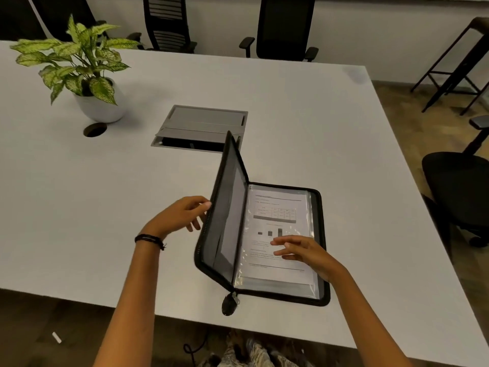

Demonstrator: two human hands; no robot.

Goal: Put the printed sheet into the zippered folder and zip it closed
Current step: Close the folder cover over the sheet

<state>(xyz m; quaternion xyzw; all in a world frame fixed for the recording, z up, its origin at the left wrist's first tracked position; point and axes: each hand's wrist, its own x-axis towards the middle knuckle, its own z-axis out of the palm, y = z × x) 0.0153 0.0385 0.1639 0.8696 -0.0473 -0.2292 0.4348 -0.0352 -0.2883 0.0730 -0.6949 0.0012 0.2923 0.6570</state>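
Observation:
The black zippered folder (321, 234) lies near the table's front edge, its right half flat and its left cover (227, 207) standing almost upright. The printed sheet (275, 207), with a table and bar chart, lies inside the right half under a clear sleeve. My left hand (180, 215) touches the outer edge of the raised cover with its fingertips. My right hand (304, 251) rests, fingers spread, on the lower part of the sheet. The zipper pull (229, 304) hangs at the spine's near end, past the unzipped teeth.
The white table (105, 207) carries a potted plant (87, 75) at the far left, a round cable hole (94, 129), and a grey cable box (203, 128) with its lid open just behind the folder. Black office chairs (457, 192) stand to the right and beyond the far edge.

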